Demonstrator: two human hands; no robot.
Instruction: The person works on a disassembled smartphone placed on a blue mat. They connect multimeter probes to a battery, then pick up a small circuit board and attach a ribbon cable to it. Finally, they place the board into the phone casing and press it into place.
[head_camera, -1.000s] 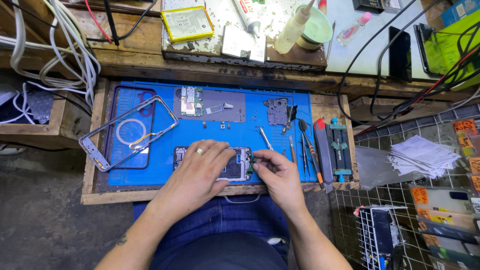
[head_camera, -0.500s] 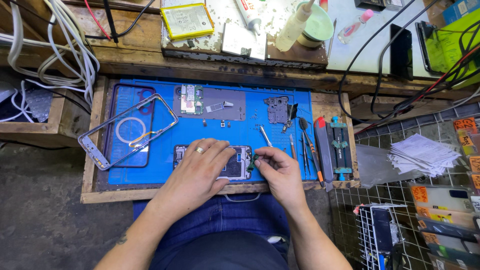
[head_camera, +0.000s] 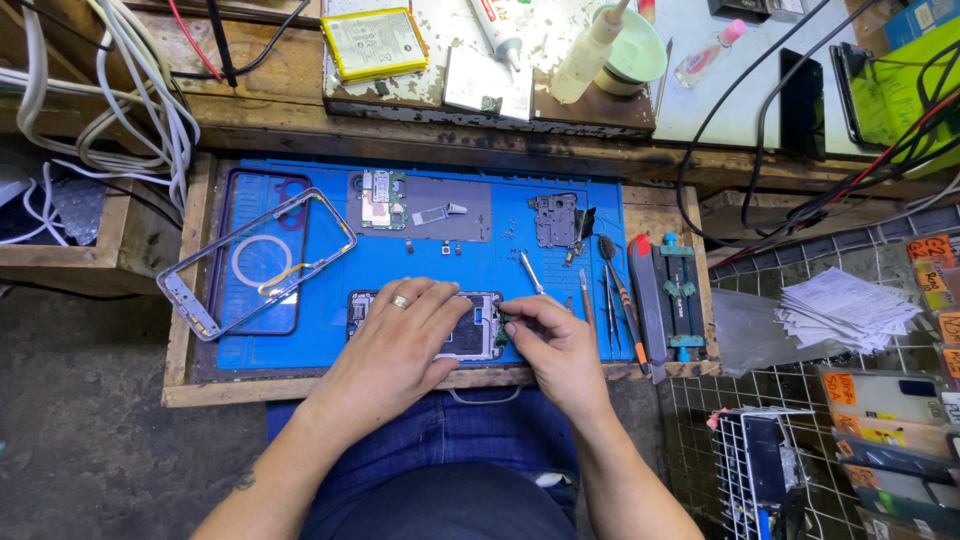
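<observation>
An opened phone body (head_camera: 470, 330) lies on the blue work mat (head_camera: 480, 255) near the front edge of the wooden tray. My left hand (head_camera: 400, 340), with a ring on one finger, rests flat over the phone and presses it down. My right hand (head_camera: 555, 345) pinches a small dark part (head_camera: 503, 318) at the phone's right edge, fingertips together. A screwdriver (head_camera: 530, 272) lies just behind my right hand.
A phone frame (head_camera: 255, 262) leans on the mat's left side, over a purple case. A circuit board (head_camera: 385, 198), a metal plate (head_camera: 555, 220), several hand tools (head_camera: 610, 290) and a clamp jig (head_camera: 675, 295) lie around. Cables (head_camera: 130, 90) hang left; a battery (head_camera: 375, 42) sits behind.
My right hand's fingertips have shifted slightly at the phone's right edge. My left hand stays pressed on the phone.
</observation>
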